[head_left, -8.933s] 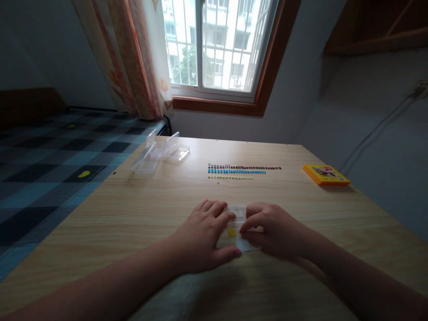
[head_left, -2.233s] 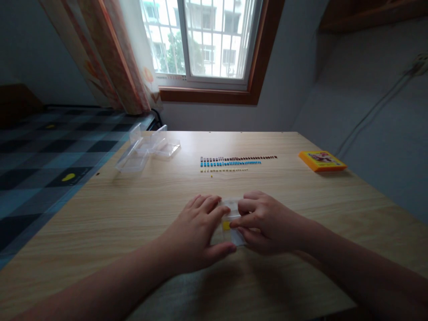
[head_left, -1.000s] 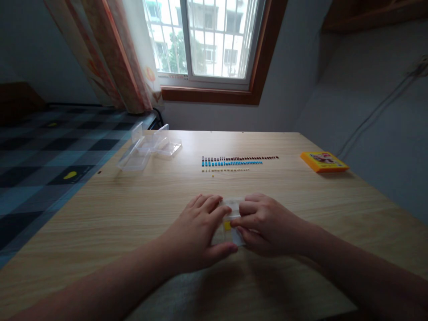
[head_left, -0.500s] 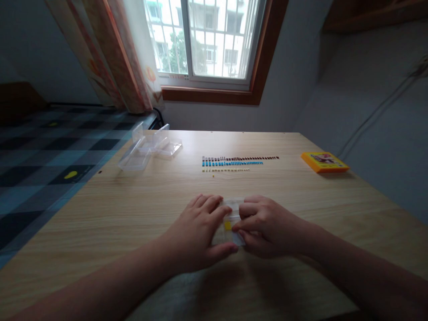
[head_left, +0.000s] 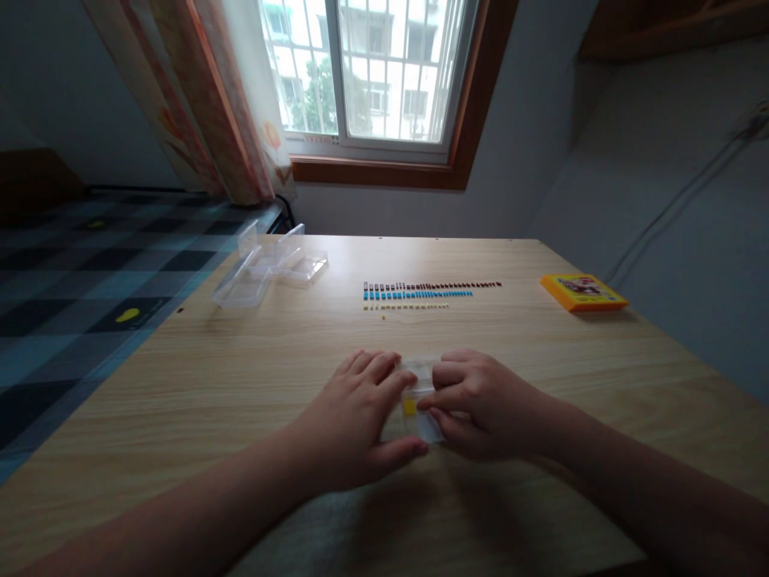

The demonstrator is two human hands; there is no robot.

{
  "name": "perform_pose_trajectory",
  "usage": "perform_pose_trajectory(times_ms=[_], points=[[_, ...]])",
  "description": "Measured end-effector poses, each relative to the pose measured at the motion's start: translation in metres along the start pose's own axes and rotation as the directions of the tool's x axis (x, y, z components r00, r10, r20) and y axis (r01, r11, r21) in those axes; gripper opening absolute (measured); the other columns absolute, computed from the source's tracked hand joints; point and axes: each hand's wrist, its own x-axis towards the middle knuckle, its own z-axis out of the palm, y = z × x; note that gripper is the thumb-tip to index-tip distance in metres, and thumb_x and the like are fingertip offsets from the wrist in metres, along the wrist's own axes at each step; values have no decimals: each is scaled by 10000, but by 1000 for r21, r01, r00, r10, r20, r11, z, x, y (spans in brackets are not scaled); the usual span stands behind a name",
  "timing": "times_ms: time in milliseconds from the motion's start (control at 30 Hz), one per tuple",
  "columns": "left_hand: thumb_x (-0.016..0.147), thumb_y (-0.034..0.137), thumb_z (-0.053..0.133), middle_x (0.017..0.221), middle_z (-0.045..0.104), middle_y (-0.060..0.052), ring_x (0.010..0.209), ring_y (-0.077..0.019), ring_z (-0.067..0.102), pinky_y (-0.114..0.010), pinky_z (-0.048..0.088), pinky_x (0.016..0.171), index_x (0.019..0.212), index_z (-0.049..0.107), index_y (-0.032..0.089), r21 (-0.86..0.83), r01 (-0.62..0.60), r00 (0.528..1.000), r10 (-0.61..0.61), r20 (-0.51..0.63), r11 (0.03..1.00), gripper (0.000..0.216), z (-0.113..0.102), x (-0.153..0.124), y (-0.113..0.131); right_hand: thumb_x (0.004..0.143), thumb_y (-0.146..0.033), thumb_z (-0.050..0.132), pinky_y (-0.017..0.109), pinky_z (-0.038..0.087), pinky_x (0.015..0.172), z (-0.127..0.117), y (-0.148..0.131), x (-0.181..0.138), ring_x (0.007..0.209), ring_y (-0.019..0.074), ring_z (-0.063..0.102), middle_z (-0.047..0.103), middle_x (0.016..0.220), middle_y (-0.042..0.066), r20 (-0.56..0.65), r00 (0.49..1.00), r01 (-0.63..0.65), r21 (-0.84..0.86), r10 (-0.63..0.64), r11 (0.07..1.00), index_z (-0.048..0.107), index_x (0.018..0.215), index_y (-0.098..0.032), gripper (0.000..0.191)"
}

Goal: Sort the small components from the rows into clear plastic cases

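Note:
A small clear plastic box lies on the table between my hands, with a yellow patch showing in it. My left hand steadies it from the left: its fingers rest at the far side and the thumb along the near side. From the right, my right hand reaches over the box with curled fingers. Its index fingertip is beside the yellow patch and its thumb lies close below. Whatever is between those fingertips, if anything, is too small to see. A tiny yellow piece lies alone beyond my hands.
Farther back run rows of tiny pieces: dark red-brown, blue and pale yellow. Open clear plastic boxes stand at the back left. A yellow-orange box lies near the right edge of the wooden table.
My right hand's fingers have shifted very slightly at the box, and a small gap shows between index finger and thumb. My left hand and the rows have not moved.

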Motion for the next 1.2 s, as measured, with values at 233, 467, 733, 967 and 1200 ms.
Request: perform_pose_trajectory(times_ms=[233,467,733,967,1200], points=[[814,619,701,1316,595,-146,1230,-378,522,-581,395,1092,1265,634,214,-20,10,1000,-10,3,1000,610,0,1,1,904,-229,537,347,350,661,3,-2,1,644,163,473,626,738,20,14,1000,-1,-69,2,998,743,818,-203,224],[823,617,696,1308,590,-150,1222,-371,520,-577,395,1092,1270,628,205,-4,10,1000,-10,19,1000,612,0,1,1,917,-239,532,341,369,663,5,-5,-1,662,165,510,674,792,32,32,999,-19,-76,22,997,730,853,-198,212],[814,602,713,1322,588,-144,1230,-371,519,-584,393,1096,1274,623,215,-17,15,1000,-15,10,1000,608,-2,0,2,912,-227,539,336,373,643,1,-5,-1,642,161,509,672,771,33,-15,1000,2,-41,-2,999,756,889,-201,219],[799,605,725,1317,592,-141,1225,-370,523,-570,400,1094,1272,629,215,-22,23,1000,-23,9,999,621,-2,0,2,951,-198,533,272,409,600,0,21,-2,634,137,556,606,684,20,-275,944,-116,240,182,964,790,914,-160,262],[810,596,720,1339,589,-149,1237,-377,523,-580,403,1091,1292,626,209,-15,14,1000,-14,4,1000,624,-3,0,2,940,-288,609,293,470,639,18,61,13,706,174,630,706,743,58,-284,871,-278,386,400,880,808,922,-153,241]])
